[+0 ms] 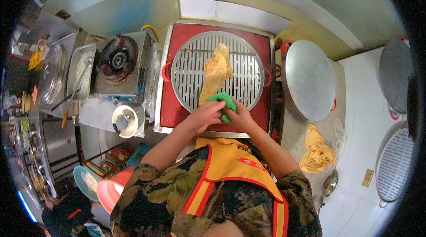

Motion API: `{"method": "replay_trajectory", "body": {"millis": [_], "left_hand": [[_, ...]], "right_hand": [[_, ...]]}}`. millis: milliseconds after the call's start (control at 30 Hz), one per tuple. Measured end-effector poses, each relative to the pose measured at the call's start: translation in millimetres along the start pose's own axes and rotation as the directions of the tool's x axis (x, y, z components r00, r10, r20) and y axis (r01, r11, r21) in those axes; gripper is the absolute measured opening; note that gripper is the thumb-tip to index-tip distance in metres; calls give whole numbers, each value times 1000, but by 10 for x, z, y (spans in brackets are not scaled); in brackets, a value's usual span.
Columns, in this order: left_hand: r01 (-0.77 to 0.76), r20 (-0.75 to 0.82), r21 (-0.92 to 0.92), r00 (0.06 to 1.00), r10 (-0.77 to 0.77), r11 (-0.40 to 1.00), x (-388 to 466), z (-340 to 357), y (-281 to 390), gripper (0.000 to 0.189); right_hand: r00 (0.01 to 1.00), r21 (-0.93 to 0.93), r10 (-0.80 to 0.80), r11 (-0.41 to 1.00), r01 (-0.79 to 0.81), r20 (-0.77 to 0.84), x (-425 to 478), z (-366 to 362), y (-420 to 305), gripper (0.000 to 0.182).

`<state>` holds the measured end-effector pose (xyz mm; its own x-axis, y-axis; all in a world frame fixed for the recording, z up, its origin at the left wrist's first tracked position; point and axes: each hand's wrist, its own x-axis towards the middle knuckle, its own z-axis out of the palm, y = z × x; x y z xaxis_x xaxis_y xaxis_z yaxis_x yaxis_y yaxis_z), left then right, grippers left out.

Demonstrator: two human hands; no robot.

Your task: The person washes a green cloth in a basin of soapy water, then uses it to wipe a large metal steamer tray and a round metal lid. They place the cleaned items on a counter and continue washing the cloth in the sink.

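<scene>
Between my two hands is a crumpled green cloth (pixel 221 98). My left hand (pixel 209 114) grips its left side with thumb and fingers. On the other side, my right hand (pixel 240 114) pinches the cloth near its lower edge. Just beyond lies a twisted yellow cloth (pixel 217 70), draped across a round slotted metal steamer tray (pixel 189 80) with red side handles. The tray sits on a red square stove top (pixel 176 117) with a metal rim. Both hands are over the near edge of the tray; the cloth partly hides their fingertips.
At left stand a gas burner (pixel 118 59), a metal pan with a ladle (pixel 77 74) and a white bucket (pixel 128 133). Right, a round metal lid (pixel 311 80) and a bunched yellow cloth (pixel 318 153) rest on a counter. Lower left are plastic basins (pixel 111 190) and a person (pixel 66 217).
</scene>
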<state>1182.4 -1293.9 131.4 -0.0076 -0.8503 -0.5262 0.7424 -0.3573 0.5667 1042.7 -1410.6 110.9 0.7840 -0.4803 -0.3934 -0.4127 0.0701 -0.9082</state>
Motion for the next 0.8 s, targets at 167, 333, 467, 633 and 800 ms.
{"method": "replay_trajectory", "body": {"millis": [167, 333, 467, 633, 800], "left_hand": [[-161, -155, 22, 974, 163, 987, 151, -591, -20, 32], [-161, -276, 7, 948, 157, 987, 282, -563, 147, 29], [-145, -328, 73, 931, 161, 987, 566, -606, 150, 30], [-45, -352, 259, 926, 138, 965, 1072, -82, 420, 33], [-67, -210, 452, 961, 180, 889, 2103, 396, 466, 41]], "right_hand": [[924, -786, -360, 530, 318, 130, 198, 38, 300, 53], [899, -821, -276, 381, 426, 339, 47, -285, 861, 28], [875, -864, -459, 366, 345, 155, -14, -1224, 989, 30], [499, -772, -734, 608, 182, -461, -321, -2723, 580, 36], [91, -482, -475, 844, -234, -875, -895, -4474, 1417, 40]]}}
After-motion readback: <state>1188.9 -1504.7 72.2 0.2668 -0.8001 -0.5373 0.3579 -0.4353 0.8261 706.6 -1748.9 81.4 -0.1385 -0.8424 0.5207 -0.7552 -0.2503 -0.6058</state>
